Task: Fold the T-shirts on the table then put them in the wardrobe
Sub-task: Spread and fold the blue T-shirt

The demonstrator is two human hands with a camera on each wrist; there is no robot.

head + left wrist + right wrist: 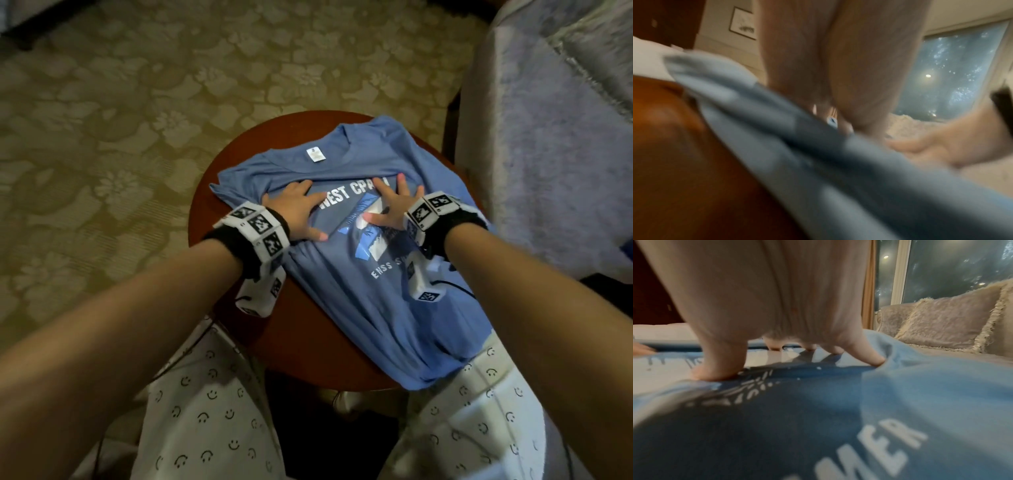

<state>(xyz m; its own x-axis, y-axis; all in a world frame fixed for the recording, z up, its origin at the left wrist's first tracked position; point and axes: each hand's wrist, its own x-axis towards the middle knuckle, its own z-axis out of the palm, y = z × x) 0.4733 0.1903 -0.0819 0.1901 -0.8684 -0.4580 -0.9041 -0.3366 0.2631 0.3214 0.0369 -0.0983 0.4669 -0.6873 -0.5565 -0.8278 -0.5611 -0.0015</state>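
A light blue T-shirt (359,274) with a dark blue and white print lies spread over a small round wooden table (212,205), collar away from me, hem hanging off the near edge. My left hand (298,212) presses flat on its chest with fingers spread. My right hand (394,205) presses flat on the print beside it, fingers spread too. In the right wrist view the fingertips (715,374) press into the T-shirt (920,386). The left wrist view is blurred: T-shirt (818,162) over the table (684,162), right hand (941,146) beyond.
A sofa with a pale furry cover (548,137) stands close on the right, with a cushion (941,324) and a window (962,264) behind. Patterned carpet (120,120) surrounds the table. My legs in smiley-print trousers (212,428) are against the table's near edge.
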